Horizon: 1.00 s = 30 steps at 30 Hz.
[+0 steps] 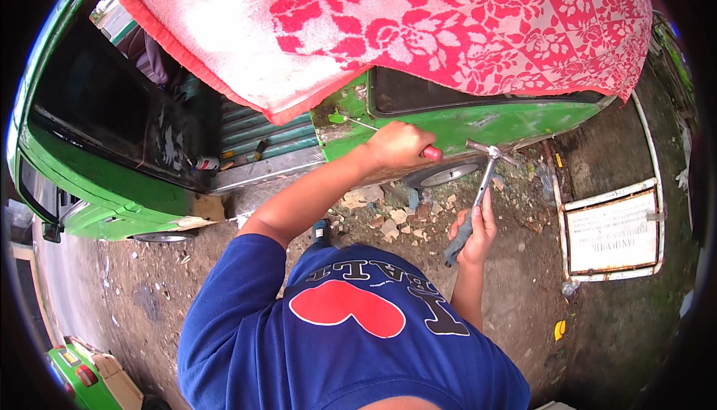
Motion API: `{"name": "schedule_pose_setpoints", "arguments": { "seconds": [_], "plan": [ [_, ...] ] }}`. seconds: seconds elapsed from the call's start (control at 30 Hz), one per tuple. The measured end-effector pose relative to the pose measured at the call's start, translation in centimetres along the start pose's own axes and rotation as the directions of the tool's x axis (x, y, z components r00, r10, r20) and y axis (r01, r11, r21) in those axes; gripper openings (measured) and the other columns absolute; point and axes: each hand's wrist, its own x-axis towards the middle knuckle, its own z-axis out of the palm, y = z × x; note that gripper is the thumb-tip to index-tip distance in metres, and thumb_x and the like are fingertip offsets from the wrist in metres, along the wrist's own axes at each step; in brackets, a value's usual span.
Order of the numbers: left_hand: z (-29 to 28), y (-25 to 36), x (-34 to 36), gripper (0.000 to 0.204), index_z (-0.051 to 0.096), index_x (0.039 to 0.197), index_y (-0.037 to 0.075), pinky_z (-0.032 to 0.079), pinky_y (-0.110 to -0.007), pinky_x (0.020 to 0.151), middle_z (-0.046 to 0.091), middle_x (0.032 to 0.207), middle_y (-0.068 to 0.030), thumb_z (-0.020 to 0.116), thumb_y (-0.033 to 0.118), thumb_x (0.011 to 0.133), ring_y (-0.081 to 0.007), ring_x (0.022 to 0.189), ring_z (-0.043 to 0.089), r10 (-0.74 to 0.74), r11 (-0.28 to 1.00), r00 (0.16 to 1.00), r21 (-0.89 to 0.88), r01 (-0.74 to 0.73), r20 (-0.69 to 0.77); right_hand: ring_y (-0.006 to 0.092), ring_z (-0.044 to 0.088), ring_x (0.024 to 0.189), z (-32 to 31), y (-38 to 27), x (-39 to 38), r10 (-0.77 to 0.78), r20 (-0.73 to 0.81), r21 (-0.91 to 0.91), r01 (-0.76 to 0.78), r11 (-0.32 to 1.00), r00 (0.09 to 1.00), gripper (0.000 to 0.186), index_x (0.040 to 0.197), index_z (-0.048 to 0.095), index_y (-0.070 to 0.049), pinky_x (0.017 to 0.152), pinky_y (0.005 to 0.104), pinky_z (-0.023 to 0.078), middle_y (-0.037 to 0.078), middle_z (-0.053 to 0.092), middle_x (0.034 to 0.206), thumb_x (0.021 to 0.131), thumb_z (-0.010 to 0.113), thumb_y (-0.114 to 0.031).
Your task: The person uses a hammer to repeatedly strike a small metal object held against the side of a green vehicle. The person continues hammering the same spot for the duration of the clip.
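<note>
My left hand (402, 145) is closed around a red-handled screwdriver (432, 153). Its thin metal shaft reaches left toward the door edge of a green vehicle body (448, 134), where paint and surface look worn. A small bright green piece (337, 119) sits at the shaft's far end; whether the tip touches the body I cannot tell. Lower and to the right, my right hand (478, 234) grips a hammer (487, 175) with a shiny metal shaft and dark grey grip. The hammer's head is raised, apart from the screwdriver's butt and to its right.
A red and white floral blanket (463, 29) drapes over the vehicle's roof. At left is the open doorway with a ribbed floor (261, 130). Broken chips (396, 223) litter the ground near a wheel (447, 175). A white-framed sign (612, 231) lies at right; another green vehicle (82, 373) stands lower left.
</note>
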Motion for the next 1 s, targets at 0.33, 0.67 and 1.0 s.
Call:
{"name": "schedule_pose_setpoints", "arguments": {
  "seconds": [0.33,0.67,1.0],
  "plan": [
    [0.5,-0.5,0.6,0.024,0.058,0.076,0.009,0.052,-0.048,0.062,0.063,0.07,-0.0125,0.063,0.031,0.083,-0.0366,0.067,0.063,-0.013,1.0,1.0,0.005,0.013,0.0,0.0129,0.051,0.048,0.0,0.6,-1.0,-0.083,0.016,-0.111,0.084,0.99,0.996,0.053,0.153,0.028,-0.012,0.042,0.0261,0.046,0.006,0.051,0.07,0.103,0.043,-0.014],
    [0.5,-0.4,0.7,0.023,0.058,0.078,0.009,0.051,-0.049,0.061,0.064,0.071,-0.0126,0.063,0.031,0.084,-0.037,0.066,0.064,-0.023,0.999,0.999,0.027,0.022,0.037,0.012,0.052,0.051,0.5,1.2,-1.6,0.001,0.095,-0.14,0.013,0.99,0.995,0.05,0.15,0.033,-0.007,0.044,0.0258,0.047,0.006,0.052,0.07,0.102,0.045,-0.011],
    [0.5,-0.4,0.4,0.024,0.057,0.076,0.009,0.052,-0.048,0.061,0.064,0.072,-0.0121,0.064,0.031,0.083,-0.0362,0.067,0.064,-0.027,0.999,0.999,0.033,0.027,0.021,0.0107,0.052,0.051,0.5,0.2,-1.9,-0.058,0.024,-0.095,0.06,0.994,0.998,0.051,0.15,0.033,-0.007,0.045,0.0254,0.046,0.005,0.053,0.069,0.102,0.046,-0.012]
  ]
}}
